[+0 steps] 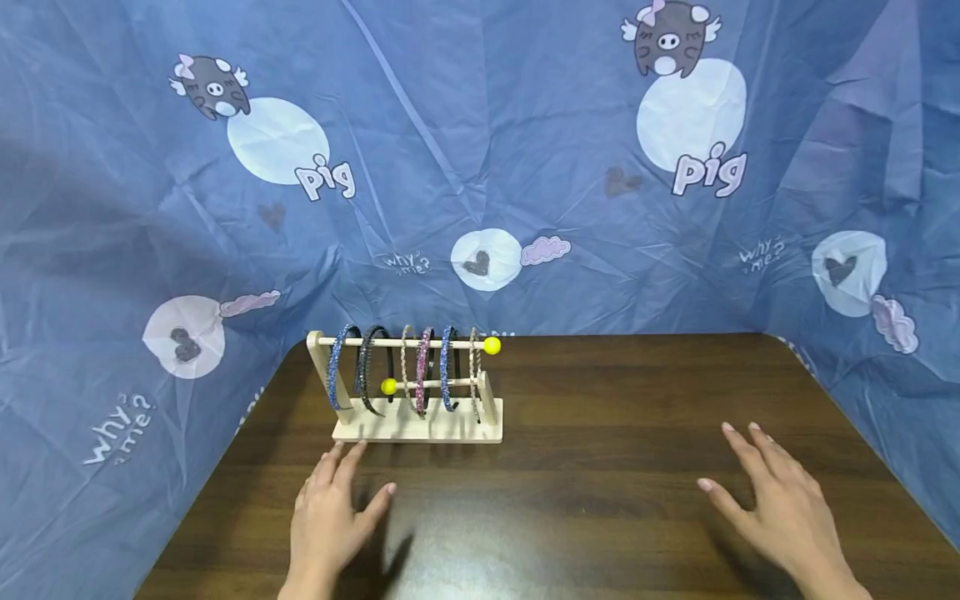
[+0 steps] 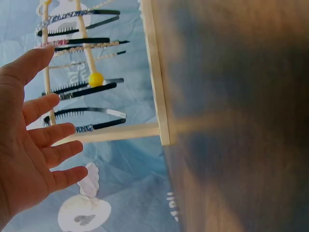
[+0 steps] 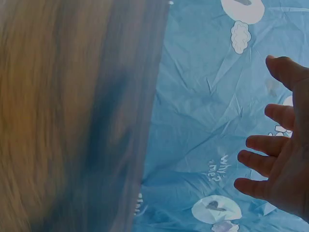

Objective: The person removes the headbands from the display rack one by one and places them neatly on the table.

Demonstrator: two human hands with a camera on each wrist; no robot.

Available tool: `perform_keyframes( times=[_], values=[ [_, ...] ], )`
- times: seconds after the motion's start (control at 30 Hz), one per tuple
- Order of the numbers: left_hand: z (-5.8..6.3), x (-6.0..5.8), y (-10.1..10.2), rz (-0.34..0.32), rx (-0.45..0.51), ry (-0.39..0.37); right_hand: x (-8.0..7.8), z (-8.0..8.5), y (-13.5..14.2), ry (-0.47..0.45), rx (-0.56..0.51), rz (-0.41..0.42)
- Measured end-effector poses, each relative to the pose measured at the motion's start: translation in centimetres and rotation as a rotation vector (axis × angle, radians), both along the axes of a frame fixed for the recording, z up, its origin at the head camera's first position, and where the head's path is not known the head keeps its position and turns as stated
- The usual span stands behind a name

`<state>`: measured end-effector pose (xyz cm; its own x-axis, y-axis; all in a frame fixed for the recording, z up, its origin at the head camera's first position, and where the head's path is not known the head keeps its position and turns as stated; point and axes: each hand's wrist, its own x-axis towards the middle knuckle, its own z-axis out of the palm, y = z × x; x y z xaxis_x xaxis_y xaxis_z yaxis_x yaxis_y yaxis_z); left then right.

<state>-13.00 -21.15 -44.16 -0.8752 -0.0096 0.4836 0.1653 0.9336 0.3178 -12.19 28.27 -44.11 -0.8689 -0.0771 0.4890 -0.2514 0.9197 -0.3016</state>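
Looking, in all likelihood, like a start or a finish rather than mid-action, though unable to tell which. Done, to all appearances: hung six headbands. Left unhung: none visible.

Showing at ten o'clock on the brown table a pale wooden rack. Bearing along its upper rod, from the nine o'clock end to the three: a blue headband, a black headband, a gold-toned braided headband, a pink headband, a second blue headband and a pale braided headband. Cannot tell which loop round the lower rod too.

Hovering at eight o'clock with the left hand, spread wide, gripping nothing, near the rack; cannot be sure of contact. Hovering at four o'clock with the right hand, likewise spread and without a hold, well apart from the rack.

Gleaming softly toward six o'clock across the wood grain, with hand shadows alongside. Enclosed from nine through twelve to three by a creased blue cloth printed with pigs, hearts, clouds and lettering, hiding any room beyond.
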Motion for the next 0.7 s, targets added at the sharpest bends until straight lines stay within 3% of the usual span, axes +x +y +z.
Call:
perform_keyframes(
  times=[0.23,0.53,0.7],
  values=[
    [0.1,-0.4,-1.0,0.025,0.090,0.032,-0.3,0.0,-1.5,-0.035,-0.129,0.035],
    [0.9,-1.1,-2.4,0.024,0.208,-0.130,-0.9,-0.4,-3.6,-0.008,-0.283,0.162],
    [0.6,-1.5,-3.1,0.024,0.257,-0.180,-1.6,-0.7,-4.5,0.015,-0.319,0.204]
  ],
)
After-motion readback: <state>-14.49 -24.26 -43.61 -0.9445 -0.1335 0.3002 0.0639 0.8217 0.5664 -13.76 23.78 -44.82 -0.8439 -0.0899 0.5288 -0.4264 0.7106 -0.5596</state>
